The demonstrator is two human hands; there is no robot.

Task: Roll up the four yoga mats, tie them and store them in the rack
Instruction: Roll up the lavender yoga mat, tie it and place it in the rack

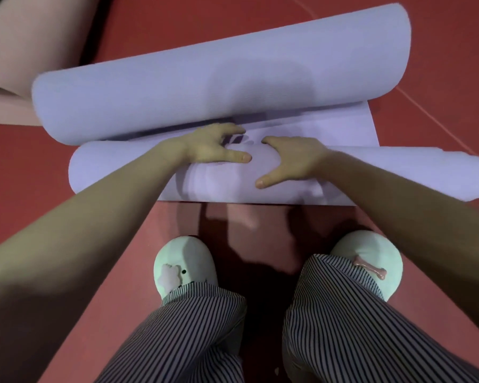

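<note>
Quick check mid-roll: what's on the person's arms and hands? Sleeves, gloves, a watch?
Both forearms are bare up to the frame edge, no sleeve showing. Left hand and right hand wear no gloves, and no ring, watch or bracelet is visible.

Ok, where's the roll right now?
Head view, centre: the roll lies crosswise on the floor, just ahead of the slippers, with the left hand and right hand pressing on it.

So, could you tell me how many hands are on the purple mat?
2: the left hand and the right hand press side by side on the mat's near roll.
</note>
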